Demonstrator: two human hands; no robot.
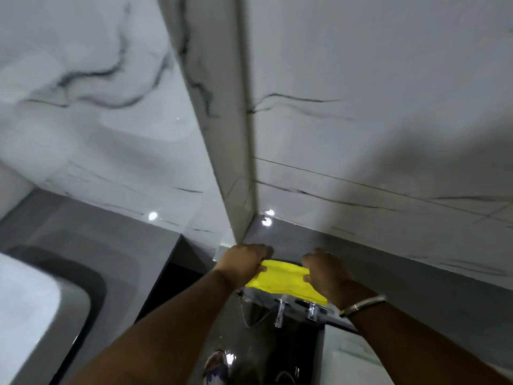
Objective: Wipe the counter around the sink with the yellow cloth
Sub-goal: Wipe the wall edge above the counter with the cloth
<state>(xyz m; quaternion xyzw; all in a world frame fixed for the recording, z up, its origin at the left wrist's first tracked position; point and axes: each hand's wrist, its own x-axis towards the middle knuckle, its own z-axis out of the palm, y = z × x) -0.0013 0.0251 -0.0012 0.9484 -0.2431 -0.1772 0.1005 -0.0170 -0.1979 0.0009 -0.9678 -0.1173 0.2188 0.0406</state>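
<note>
While both hands grip it, the yellow cloth [286, 282] is stretched taut between them in the air, not on any worktop. Left hand [244, 263] is closed in a fist on the cloth's left end, fingers curled tight over it. Right hand [323, 269] likewise clenched on the right end, with a metal bracelet [363, 304] at that wrist. Cloth hangs just above two chrome taps [295, 311], apart from them as far as can be told. Grey worktop [105, 234] with a white sink [36, 309] lies well to the left, near its front edge. Marble-veined wall [361, 120] fills the background. Frame is blurry.
</note>
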